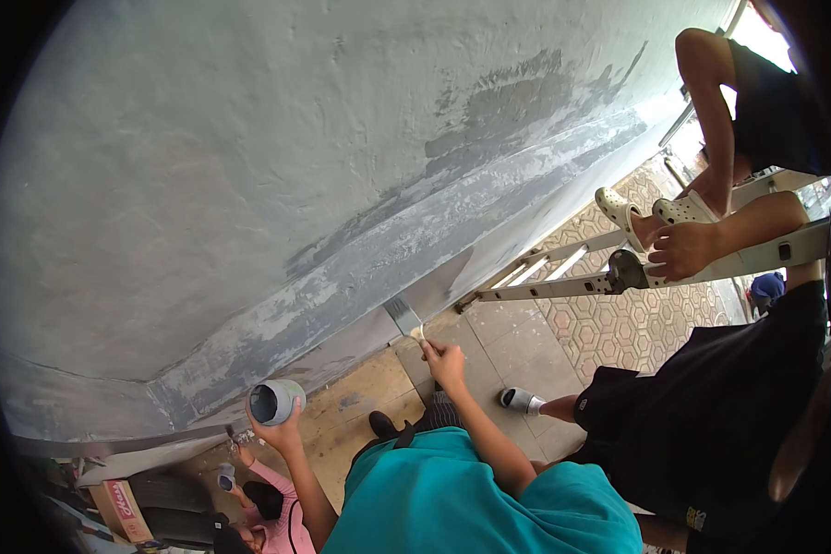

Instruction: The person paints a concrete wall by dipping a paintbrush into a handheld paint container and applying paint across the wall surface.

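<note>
My left hand [280,433] grips a paint-smeared cup [289,403], its dark opening facing the wall side. In my right hand [447,364] is the handle of a flat paintbrush [404,317]. The wide bristles are at the lower band of the wall [360,339], below a ledge [332,298]; they appear to touch it. Patchy grey paint covers the ledge, and darker grey strokes [512,97] mark the pale wall above.
An aluminium ladder [561,289] leans at the right, with a person in pale clogs [685,208] on it. Another person in black [692,401] stands close on my right. Lower left, a person in pink [284,516] works near a cardboard box [121,509] and tyres [173,509].
</note>
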Available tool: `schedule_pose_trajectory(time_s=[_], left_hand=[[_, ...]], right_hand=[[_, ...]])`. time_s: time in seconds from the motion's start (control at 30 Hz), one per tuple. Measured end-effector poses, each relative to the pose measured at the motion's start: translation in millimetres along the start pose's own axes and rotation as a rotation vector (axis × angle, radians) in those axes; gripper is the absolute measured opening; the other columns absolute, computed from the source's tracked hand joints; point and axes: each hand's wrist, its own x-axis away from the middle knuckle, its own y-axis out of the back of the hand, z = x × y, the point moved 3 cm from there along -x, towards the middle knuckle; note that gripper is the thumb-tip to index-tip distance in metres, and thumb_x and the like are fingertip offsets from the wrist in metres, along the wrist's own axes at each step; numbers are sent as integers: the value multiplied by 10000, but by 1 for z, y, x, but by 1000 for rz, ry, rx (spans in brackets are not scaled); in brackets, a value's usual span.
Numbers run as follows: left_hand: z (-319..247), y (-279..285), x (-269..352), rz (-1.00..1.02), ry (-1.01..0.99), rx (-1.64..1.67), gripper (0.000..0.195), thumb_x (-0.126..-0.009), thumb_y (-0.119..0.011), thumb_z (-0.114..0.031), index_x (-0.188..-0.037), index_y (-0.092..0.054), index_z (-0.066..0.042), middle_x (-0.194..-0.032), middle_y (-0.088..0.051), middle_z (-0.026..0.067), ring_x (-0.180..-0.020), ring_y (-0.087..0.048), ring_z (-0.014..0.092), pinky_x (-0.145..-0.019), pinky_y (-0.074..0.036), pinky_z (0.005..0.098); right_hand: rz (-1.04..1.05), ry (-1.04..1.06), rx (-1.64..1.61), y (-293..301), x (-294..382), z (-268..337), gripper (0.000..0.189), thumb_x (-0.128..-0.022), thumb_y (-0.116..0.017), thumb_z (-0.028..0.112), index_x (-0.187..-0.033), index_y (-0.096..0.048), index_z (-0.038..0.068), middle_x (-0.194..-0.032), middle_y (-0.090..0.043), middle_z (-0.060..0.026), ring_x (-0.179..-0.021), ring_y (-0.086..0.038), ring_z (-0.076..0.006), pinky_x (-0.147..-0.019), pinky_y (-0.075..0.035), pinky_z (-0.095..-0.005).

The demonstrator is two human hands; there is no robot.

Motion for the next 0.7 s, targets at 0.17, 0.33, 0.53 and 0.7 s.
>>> schedule_pose_trajectory(time_s=[0.17, 0.33, 0.53, 0.7], left_hand=[[-17, -22, 23, -19, -63, -125, 787, -516, -867, -110, -1203, -504, 18, -1130, -580, 122, -1046, -567, 236, -945, -427, 360], [-31, -43, 47, -27, 47, -207, 847, -486, -866, -85, -1235, -480, 6, -1178, -550, 121, -1105, -524, 250, -992, -375, 375], [-41, -23, 81, -74, -38, -351, 890, -489, -863, -86, -1263, -439, 27, -1227, -519, 145, -1137, -506, 264, -998, -381, 385], [-50, -19, 103, -53, 91, -416, 941, -503, -882, -128, -1294, -402, 45, -1261, -490, 171, -1156, -499, 269, -998, -390, 393]], right_hand=[[156, -148, 40, 18, -24, -57, 273, -842, -637, 278, -951, -711, 39, -695, -687, -121, -677, -685, -192, -662, -519, -317], [231, -104, 95, -39, -86, -97, 227, -829, -618, 235, -904, -703, 38, -728, -668, -177, -777, -667, -342, -722, -510, -414], [257, -29, -10, -9, -72, -30, 250, -862, -590, 236, -940, -697, 24, -697, -667, -161, -663, -668, -300, -658, -509, -377], [293, -159, -104, 25, -48, -75, 244, -860, -586, 236, -946, -694, 35, -695, -655, -181, -664, -652, -350, -652, -505, -384]])
